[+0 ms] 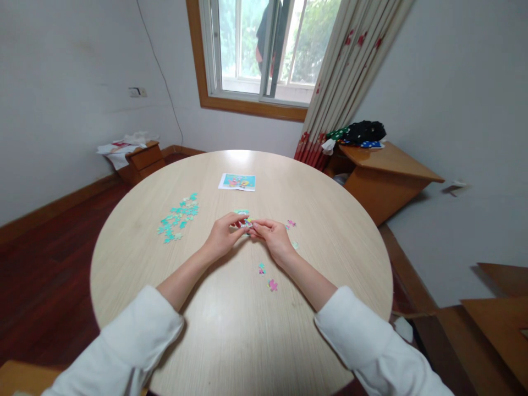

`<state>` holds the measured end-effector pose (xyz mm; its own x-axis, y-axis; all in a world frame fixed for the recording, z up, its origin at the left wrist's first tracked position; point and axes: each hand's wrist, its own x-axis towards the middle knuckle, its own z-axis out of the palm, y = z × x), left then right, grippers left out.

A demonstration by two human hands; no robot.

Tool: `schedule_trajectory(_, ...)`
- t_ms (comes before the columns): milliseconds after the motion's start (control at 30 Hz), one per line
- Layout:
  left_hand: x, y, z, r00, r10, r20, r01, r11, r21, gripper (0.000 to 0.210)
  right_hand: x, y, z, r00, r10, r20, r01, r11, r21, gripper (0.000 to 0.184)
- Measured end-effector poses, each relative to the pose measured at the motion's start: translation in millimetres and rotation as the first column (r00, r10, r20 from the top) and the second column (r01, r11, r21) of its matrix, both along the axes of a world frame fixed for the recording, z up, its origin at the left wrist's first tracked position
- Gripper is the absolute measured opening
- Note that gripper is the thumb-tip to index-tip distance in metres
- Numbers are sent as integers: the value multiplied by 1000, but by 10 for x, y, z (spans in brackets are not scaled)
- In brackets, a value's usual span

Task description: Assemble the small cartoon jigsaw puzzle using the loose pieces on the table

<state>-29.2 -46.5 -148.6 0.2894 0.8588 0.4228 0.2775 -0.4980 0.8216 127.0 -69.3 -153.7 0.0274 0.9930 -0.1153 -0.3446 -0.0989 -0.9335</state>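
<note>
Mid-frame, left hand (223, 235) and right hand (272, 236) pinch puzzle pieces (246, 222) together over the worktop (231, 330); seating them likely needs careful alignment.

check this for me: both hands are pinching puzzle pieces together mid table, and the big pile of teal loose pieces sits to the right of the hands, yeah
Not quite. In the head view the teal pile lies to the left of the hands, not the right. The rest holds: the left hand and right hand meet over joined puzzle pieces at mid table.
</note>
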Motion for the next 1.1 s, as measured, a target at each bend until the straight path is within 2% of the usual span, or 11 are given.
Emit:
schedule_trajectory(267, 5, -8, 30, 998, 56, 6, -55, 994, -96, 31, -16, -23, 40, 998, 54, -36, -54, 999, 3, 22)
schedule_trajectory(467, 3, 35, 41, 983, 88, 160, -57, 981, -186, 31, -9, -17, 41, 998, 61, -25, -61, 998, -16, 17)
schedule_trajectory(600, -31, 80, 67, 946, 161, 280, -77, 954, -289, 33, 9, -8, 49, 999, 41, -10, -42, 999, -17, 16)
schedule_trajectory(800, -82, 137, 85, 903, 300, 308, -170, 907, -385, 37, 42, 3, 57, 999, 16, 37, -16, 1000, 5, 18)
schedule_trajectory(967, -81, 162, 63, 867, 323, 380, -127, 880, -458, 40, 64, 4, 42, 997, 23, 73, -24, 1000, 18, 17)
schedule_trajectory(1100, -78, 168, 47, 854, 312, 415, -108, 889, -446, 40, 64, 4, 40, 997, 17, 76, -17, 1000, 11, 14)
